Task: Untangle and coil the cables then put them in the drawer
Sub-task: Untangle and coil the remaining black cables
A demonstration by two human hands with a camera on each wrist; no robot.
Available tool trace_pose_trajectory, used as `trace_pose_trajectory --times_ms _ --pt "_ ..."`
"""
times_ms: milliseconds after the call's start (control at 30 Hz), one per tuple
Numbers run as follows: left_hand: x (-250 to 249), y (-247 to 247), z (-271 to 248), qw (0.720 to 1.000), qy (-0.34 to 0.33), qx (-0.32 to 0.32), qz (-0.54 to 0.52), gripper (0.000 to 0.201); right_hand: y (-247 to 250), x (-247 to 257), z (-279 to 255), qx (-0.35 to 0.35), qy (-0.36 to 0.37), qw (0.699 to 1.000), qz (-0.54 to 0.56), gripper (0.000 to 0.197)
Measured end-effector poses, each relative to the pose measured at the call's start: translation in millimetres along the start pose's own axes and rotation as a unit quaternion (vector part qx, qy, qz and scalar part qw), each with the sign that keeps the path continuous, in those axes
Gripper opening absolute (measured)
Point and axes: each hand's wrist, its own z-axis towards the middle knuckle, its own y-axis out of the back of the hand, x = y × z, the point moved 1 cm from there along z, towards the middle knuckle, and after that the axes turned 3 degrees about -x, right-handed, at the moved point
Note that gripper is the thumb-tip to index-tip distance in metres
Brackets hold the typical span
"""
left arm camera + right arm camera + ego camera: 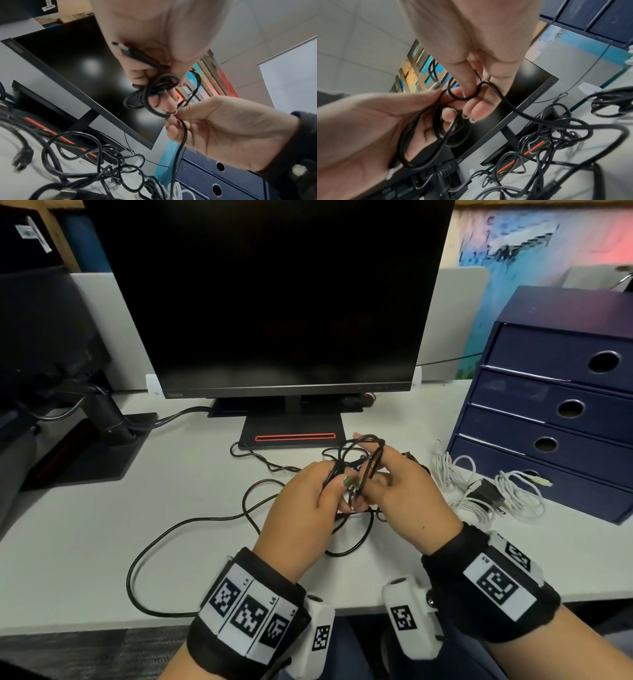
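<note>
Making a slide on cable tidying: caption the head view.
Both hands, left hand and right hand, coil a black cable beside white cables and closed drawers.

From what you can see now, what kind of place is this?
Probably an office desk: a dark monitor stands on a white table, with a blue drawer unit beside it. Both hands hold a tangled black cable.

A white desk (102, 508) is set before a pale partition panel (116, 330), with a dark monitor (274, 296) stood on a black base marked by a red strip. A second screen arm is seen at the left edge. Behind — on the right — a painted wall (534, 254) in blue, pink and white is shown. Grey carpet (85, 652) is glimpsed below the desk edge.
</note>
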Motion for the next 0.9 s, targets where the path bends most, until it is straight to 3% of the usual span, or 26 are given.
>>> trace_pose_trajectory --times_ms 300,433,533,633,767,900 --pt "-0.8 -9.3 -0.1 0.996 -0.079 -0.004 0.047 0.015 -2.5 3.0 1.0 -0.043 -0.053 0.997 0.021 0.026" --pt "-3.5 -7.4 -1.6 0.996 -0.076 0.01 -0.034 0.017 -0.2 -0.3 -0.5 -0.036 -0.041 0.998 0.026 0.031" --pt "-1.7 -7.8 -1.8 0.995 -0.052 0.016 -0.089 0.021 -1.2 -6.2 0.5 -0.025 -0.069 0.992 0.107 0.039" --pt "-0.8 -9.8 -1.7 0.996 -0.066 0.02 -0.05 0.025 -3.2 -7.4 1.5 -0.025 -0.064 0.988 0.138 0.034" --pt "2.7 -8.3 0.3 0.997 -0.067 0.017 -0.018 0.026 -1.9 -8.4 -1.1 -0.006 -0.063 0.981 0.184 0.041" --pt "2.5 -11.4 0.0 0.997 -0.079 0.012 -0.001 0.031 -2.2 -12.3 1.9 -0.009 -0.06 0.985 0.161 0.046"
